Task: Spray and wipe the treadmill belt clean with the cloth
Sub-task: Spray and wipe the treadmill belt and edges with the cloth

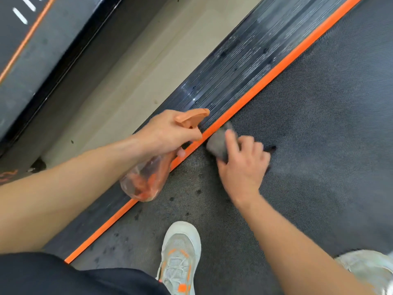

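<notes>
Left hand [170, 133] around spray bottle [144, 182], right hand [242, 165] palm-down around cloth [219, 141].

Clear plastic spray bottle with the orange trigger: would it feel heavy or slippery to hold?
Probably light: the clear plastic spray bottle seems to hold little liquid, and the left hand holds it tilted by the neck alone. Its thin wall would likely dent if squeezed. Laid on its side, the round body would probably roll.
</notes>
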The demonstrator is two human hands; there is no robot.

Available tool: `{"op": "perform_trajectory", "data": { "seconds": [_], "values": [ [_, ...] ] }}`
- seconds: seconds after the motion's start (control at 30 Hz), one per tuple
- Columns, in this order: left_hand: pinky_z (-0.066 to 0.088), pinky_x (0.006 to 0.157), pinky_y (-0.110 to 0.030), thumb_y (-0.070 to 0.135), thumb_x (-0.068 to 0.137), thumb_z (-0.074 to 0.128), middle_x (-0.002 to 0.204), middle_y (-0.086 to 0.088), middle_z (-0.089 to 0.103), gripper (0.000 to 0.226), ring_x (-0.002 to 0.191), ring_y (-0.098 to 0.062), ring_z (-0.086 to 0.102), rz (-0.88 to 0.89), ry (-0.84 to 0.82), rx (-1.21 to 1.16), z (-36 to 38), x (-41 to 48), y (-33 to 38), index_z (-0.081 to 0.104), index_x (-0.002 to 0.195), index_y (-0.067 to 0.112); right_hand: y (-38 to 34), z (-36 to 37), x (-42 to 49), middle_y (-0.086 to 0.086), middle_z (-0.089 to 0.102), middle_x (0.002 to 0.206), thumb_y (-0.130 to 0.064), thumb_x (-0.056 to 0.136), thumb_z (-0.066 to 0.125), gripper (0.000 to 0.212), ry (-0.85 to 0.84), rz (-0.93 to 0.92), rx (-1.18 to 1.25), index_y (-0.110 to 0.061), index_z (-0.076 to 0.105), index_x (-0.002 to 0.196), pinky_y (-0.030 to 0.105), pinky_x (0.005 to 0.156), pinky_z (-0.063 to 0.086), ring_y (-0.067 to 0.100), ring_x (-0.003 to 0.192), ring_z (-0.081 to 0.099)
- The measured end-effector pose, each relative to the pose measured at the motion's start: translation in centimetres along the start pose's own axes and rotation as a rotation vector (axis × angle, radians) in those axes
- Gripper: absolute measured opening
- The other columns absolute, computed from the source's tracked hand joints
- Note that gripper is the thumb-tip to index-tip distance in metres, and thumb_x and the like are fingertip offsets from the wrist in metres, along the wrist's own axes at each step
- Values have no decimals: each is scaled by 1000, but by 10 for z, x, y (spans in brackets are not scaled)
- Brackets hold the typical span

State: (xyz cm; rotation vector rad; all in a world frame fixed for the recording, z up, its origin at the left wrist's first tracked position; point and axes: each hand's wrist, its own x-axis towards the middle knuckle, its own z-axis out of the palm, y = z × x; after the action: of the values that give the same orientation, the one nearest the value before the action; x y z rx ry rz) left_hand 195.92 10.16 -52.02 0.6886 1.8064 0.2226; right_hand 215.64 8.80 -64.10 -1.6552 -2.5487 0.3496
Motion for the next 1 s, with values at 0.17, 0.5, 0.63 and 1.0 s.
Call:
{"op": "perform_trajectory", "data": {
  "seconds": [0.17,0.5,0.63,1.0],
  "values": [
    [63,80,-38,37,65,70,93,-2,76,37,54,-18,69,-7,46,26,-3,3,9,79,100,30,42,-2,16,6,60,101,-49,71,76,63,-16,-464,-108,-25,61,128,43,68,40,32,84,54],
    [63,79,-61,38,63,71,100,-12,75,36,62,-22,72,14,53,-8,9,17,27,77,95,20,20,9,-18,9,59,103,-41,67,78,70,19,-259,-48,-19,62,131,42,67,36,31,83,51],
    [63,80,-61,40,64,69,101,-16,73,38,65,-20,72,80,51,9,13,21,45,76,95,20,46,-2,0,6,61,103,-45,69,76,67,-15,-456,-89,-24,61,130,42,66,39,31,85,53],
    [58,71,-38,42,56,77,97,-2,75,57,54,-23,66,217,-104,-18,73,43,140,78,112,30,161,-49,50,7,59,92,-49,76,81,54,198,362,-70,-22,67,121,36,63,38,31,78,55]
  ]
}}
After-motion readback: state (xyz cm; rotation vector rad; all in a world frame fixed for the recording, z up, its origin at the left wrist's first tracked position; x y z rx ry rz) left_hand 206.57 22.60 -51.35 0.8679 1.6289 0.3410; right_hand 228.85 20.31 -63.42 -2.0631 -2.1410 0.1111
